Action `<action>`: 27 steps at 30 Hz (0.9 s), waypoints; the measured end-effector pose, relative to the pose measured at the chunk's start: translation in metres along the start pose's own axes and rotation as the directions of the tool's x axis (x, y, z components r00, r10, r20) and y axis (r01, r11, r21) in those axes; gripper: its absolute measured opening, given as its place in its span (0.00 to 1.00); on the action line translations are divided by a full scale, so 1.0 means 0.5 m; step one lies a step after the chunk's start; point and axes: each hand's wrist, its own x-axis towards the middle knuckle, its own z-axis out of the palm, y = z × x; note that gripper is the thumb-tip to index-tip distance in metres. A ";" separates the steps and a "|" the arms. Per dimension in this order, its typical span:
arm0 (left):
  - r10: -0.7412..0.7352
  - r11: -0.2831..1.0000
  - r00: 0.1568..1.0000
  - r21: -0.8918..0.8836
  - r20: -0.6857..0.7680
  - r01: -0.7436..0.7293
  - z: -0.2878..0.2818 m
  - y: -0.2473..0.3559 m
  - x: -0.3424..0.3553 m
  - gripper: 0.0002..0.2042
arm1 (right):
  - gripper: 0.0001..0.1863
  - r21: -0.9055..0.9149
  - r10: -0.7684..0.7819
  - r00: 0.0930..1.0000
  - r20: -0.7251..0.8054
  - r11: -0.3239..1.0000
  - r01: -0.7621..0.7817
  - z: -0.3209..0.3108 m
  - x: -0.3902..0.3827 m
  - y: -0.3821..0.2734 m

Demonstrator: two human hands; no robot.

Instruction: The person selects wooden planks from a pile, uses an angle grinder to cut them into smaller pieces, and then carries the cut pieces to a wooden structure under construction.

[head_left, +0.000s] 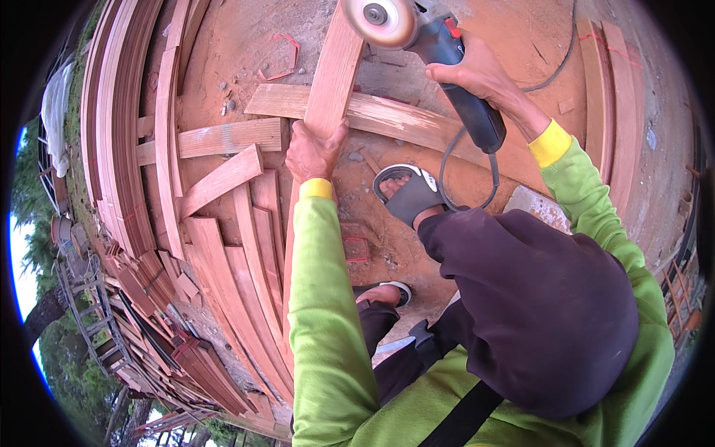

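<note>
My right hand is wrapped round the body of a dark angle grinder with a red switch. Its pale round disc is at the top of the view, over the far end of a wooden plank. My left hand grips the near end of that plank, fingers closed round its edges. The plank lies across a longer board on the ground, whose face has a pale, scraped patch. Whether the disc touches the wood cannot be made out. A cord runs from the grinder's rear.
Long planks are stacked at the left, with loose boards beside and below them. More boards lie at the right. My sandalled foot is close to the cord and the scraped board. Red strapping lies on the dirt.
</note>
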 end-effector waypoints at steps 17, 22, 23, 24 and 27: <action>0.027 0.995 0.996 -0.097 0.082 -0.019 0.005 -0.025 0.008 0.39 | 0.31 -0.399 -0.201 0.947 0.250 0.870 0.289 0.008 0.051 -0.012; -0.003 0.996 0.996 -0.090 0.086 0.011 0.000 -0.023 0.009 0.34 | 0.32 -0.497 -0.142 0.945 0.296 0.822 0.279 0.018 0.066 -0.019; 0.005 0.995 0.996 -0.095 0.085 0.003 0.001 -0.022 0.010 0.35 | 0.32 -0.487 -0.164 0.940 0.299 0.821 0.299 0.018 0.067 -0.016; 0.012 0.995 0.996 -0.098 0.087 -0.003 0.001 -0.023 0.011 0.35 | 0.32 -0.474 -0.185 0.935 0.304 0.822 0.317 0.019 0.069 -0.012; 0.005 0.996 0.997 -0.090 0.083 0.002 0.001 -0.020 0.011 0.34 | 0.32 -0.484 -0.197 0.928 0.316 0.808 0.336 0.020 0.074 -0.004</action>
